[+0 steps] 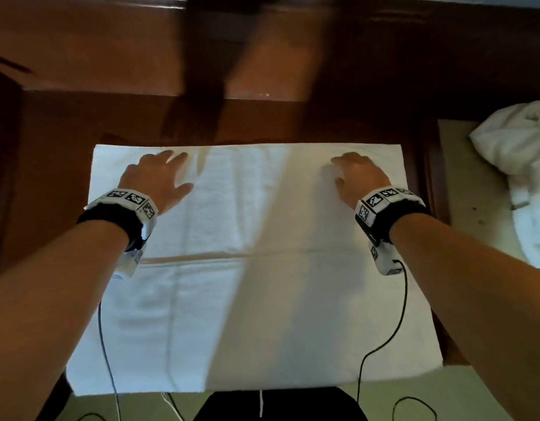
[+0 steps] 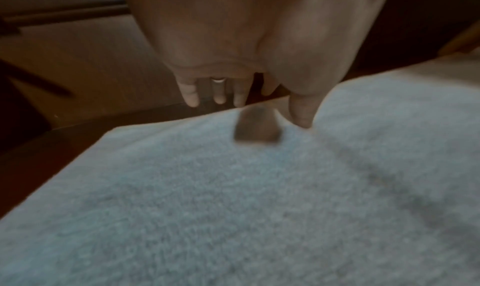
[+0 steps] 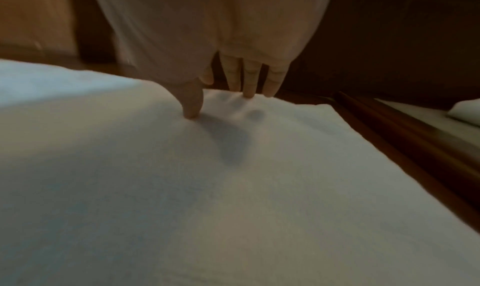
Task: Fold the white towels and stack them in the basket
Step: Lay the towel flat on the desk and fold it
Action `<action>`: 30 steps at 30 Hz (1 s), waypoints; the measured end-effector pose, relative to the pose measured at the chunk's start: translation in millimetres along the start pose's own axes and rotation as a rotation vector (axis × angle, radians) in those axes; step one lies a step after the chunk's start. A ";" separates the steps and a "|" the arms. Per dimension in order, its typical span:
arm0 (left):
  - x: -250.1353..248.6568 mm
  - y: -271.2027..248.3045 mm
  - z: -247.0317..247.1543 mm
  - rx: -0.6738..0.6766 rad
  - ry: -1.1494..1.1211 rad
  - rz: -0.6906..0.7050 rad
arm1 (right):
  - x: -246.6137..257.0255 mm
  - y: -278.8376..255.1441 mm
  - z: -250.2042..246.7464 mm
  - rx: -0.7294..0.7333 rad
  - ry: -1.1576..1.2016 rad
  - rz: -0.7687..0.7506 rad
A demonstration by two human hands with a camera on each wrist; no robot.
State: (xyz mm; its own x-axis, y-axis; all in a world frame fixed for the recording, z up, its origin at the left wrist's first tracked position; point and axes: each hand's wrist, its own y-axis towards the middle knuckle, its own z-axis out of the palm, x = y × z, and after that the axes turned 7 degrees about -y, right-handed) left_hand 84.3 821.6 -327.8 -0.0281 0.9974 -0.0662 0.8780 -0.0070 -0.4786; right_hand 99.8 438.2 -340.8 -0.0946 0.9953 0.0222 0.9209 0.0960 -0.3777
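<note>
Head view shows a white towel (image 1: pixel 250 268) spread flat over a dark wooden table (image 1: pixel 65 123), its near edge hanging just past the table's front and a crosswise seam or fold line running through its middle. Both hands lie on the far half, close to the far edge and well apart from each other. The left hand (image 1: pixel 155 180) rests with fingers spread and straight; the right hand (image 1: pixel 358 174) does the same on the other side. Neither grasps anything: the fingers are released and pressed flat. That placement looks meant to smooth the cloth and square its far edge before a fold, or to set up a pinch of the far corners.

From the left wrist view, the thumb tip touches the towel while the other fingers (image 2: pixel 193 97) reach to or just past the far edge; blur makes contact there uncertain. From the right wrist view, the thumb and fingers (image 3: pixel 250 85) dent the cloth near the edge.

To the right, on a lighter surface, a crumpled pile of white towels (image 1: pixel 517 147) waits, cut off by the frame. No basket shows in any view. The background is smeared by motion, so the shapes behind the table cannot be made out.
</note>
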 end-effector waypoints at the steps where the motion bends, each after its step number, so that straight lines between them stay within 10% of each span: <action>1: 2.9 9.0 4.8 0.013 0.038 0.012 | -3.6 10.2 1.0 0.010 -0.041 -0.007; 17: -1.7 23.6 -37.3 -0.256 -0.196 0.134 | -21.3 40.1 -39.9 -0.255 -0.050 -0.068; 30: 19.8 -107.0 -53.9 -0.297 0.220 0.277 | -6.3 -88.7 -65.7 -0.257 -0.103 -0.056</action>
State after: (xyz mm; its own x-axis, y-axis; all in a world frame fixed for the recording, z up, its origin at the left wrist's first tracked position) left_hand 15.5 845.9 -230.7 0.3011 0.9525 0.0465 0.9379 -0.2869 -0.1949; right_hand 43.5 424.4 -246.7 -0.1735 0.9829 -0.0624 0.9776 0.1643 -0.1313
